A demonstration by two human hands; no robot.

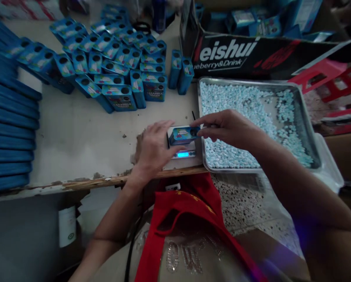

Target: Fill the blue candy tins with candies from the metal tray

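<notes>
A small blue candy box point(183, 135) stands on a little digital scale point(193, 154) with a lit blue display, near the table's front edge. Around the box's left end, my left hand point(155, 147) has its thumb and fingers apart, the thumb between box and display; firm contact does not show. My right hand point(222, 127) reaches in from the right, fingertips drawn together at the dark round hole in the box's top. Anything between those fingertips is too small to make out. Beneath my right hand lies a metal tray point(201, 117) of pale blue candies point(236, 102).
Several upright blue boxes point(122, 96) crowd the back of the table. Stacked blue boxes point(12, 137) line the left side. Behind the tray sits a black carton point(260, 56) holding more boxes. A red plastic crate point(339, 80) is at right. The table's front edge point(99, 180) is chipped.
</notes>
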